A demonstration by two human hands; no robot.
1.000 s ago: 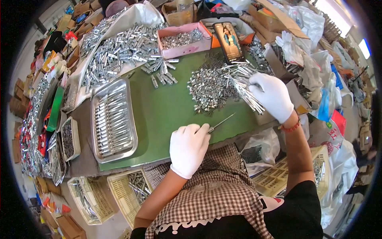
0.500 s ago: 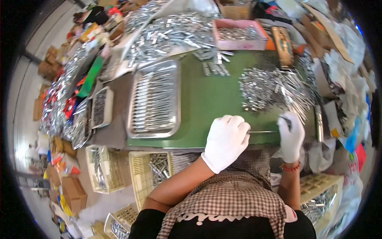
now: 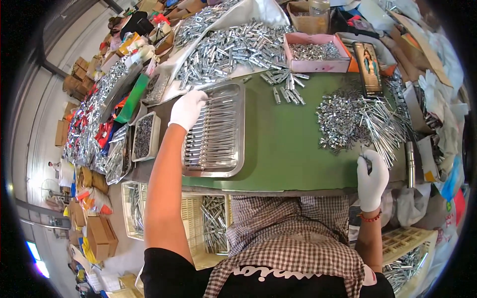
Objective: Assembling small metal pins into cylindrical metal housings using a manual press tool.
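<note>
My left hand (image 3: 188, 109), in a white glove, reaches over the far left corner of a shallow steel tray (image 3: 240, 130). Its fingers are closed round the left end of a thin metal rod (image 3: 221, 99), the farthest in a row of several similar rods lying crosswise in the tray. My right hand (image 3: 372, 181), gloved too, is at the near edge of a heap of small shiny metal pieces (image 3: 340, 119). Its thumb and fingertips are pinched together; what they hold is too small to make out. Loose thin rods (image 3: 382, 124) fan out just beyond it.
Metal tubes lie heaped on a white sheet (image 3: 238, 47) at the back, several strayed onto the green mat (image 3: 278, 149). A pink box (image 3: 318, 64) of small parts and a propped phone (image 3: 368, 69) stand behind. Yellow crates (image 3: 191, 218) sit below the table's near edge.
My left hand has moved from the front middle to the tray's far left corner, carrying the thin rod away from my right hand. My right hand has shifted slightly toward the small pieces.
</note>
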